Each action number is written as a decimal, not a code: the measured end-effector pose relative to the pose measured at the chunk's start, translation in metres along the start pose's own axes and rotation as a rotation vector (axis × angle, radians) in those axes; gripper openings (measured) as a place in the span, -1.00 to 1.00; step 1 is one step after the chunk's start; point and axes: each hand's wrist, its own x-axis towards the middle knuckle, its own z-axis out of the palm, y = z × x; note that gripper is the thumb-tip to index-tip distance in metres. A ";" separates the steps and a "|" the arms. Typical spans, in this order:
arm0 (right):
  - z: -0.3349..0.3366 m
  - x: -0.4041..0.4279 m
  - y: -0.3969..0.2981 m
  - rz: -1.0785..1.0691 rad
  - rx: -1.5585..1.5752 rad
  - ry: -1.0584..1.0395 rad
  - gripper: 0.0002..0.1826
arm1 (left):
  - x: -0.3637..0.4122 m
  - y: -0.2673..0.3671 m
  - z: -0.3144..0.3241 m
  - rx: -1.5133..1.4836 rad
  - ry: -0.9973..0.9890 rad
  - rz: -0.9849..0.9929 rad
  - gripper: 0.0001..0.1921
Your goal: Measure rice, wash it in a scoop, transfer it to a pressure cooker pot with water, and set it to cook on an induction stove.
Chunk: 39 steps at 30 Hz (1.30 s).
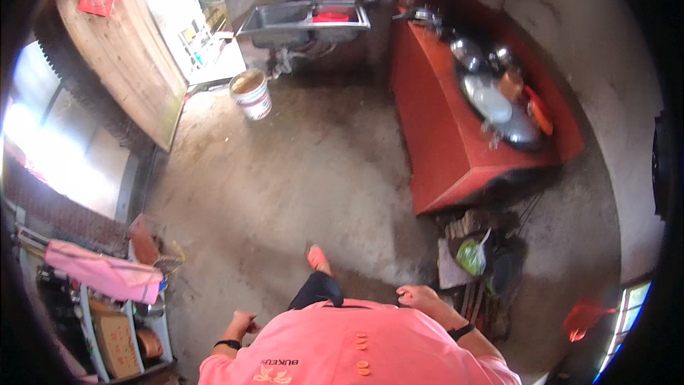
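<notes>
My left hand hangs at the left side of my pink shirt, over the concrete floor, with its fingers curled. On the other side, my right hand is held beside my body, its fingers bent; I see no object in it. Each wrist has a dark band. One foot in a pink slipper is stretched forward on the floor. A green plastic bag lies to the right, beyond the hand on that side.
Ahead stands a white bucket below a steel double sink. A red stove counter with pots and lids runs along the right. Left are an open wooden door and a shelf with a pink cloth.
</notes>
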 end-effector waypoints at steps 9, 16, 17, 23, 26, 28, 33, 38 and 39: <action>-0.107 0.131 -0.028 0.321 0.559 0.099 -0.59 | 0.165 0.209 -0.069 -0.117 -0.158 -0.125 -0.66; -0.189 0.250 -0.069 0.322 0.877 0.069 -0.66 | 0.220 0.435 -0.074 -0.012 -0.089 0.176 -0.57; -0.203 0.269 -0.070 0.316 0.893 0.059 -0.66 | 0.229 0.452 -0.074 -0.004 -0.088 0.180 -0.56; -0.338 0.438 -0.089 0.270 1.147 0.109 -0.71 | 0.206 0.545 -0.037 0.240 -0.158 0.150 -0.64; -0.433 0.504 -0.115 0.111 1.220 0.038 -0.74 | 0.207 0.591 -0.024 0.175 -0.158 0.133 -0.63; -0.490 0.538 -0.143 0.065 1.180 0.072 -0.75 | 0.215 0.607 -0.017 0.069 -0.063 0.082 -0.65; -0.608 0.646 -0.184 -0.092 1.321 0.161 -0.70 | 0.249 0.686 -0.003 0.175 -0.117 0.292 -0.71; -0.666 0.703 -0.231 -0.068 1.337 0.281 -0.65 | 0.385 0.674 -0.019 0.557 -0.037 0.235 -0.72; -0.695 0.722 -0.235 -0.079 1.311 0.314 -0.65 | 0.420 0.703 -0.010 0.543 -0.058 0.266 -0.72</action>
